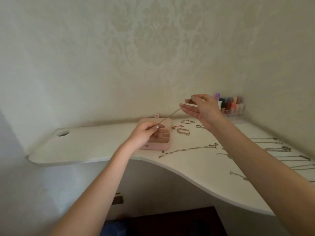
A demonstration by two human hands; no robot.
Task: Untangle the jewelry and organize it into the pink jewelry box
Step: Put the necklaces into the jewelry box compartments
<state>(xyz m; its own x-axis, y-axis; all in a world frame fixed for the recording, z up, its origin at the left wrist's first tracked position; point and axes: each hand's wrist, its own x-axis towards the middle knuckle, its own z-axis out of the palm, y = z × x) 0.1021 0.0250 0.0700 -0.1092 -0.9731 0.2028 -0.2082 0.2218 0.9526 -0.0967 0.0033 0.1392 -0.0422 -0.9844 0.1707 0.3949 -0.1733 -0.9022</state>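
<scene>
A thin chain (172,114) is stretched taut in the air between my two hands, above the desk. My left hand (144,135) pinches its lower end just over the open pink jewelry box (164,143). My right hand (199,108) pinches the upper end, raised higher and to the right, with the other fingers spread. The box lies flat on the white desk (102,143), its compartments partly hidden behind my left hand.
Two bracelets (183,131), a red-string piece (176,126) and rings (200,126) lie right of the box. A long chain (189,149) lies near the desk's front edge. Several necklaces (276,149) are laid out at the right. A rack of nail polish bottles (231,104) stands in the corner.
</scene>
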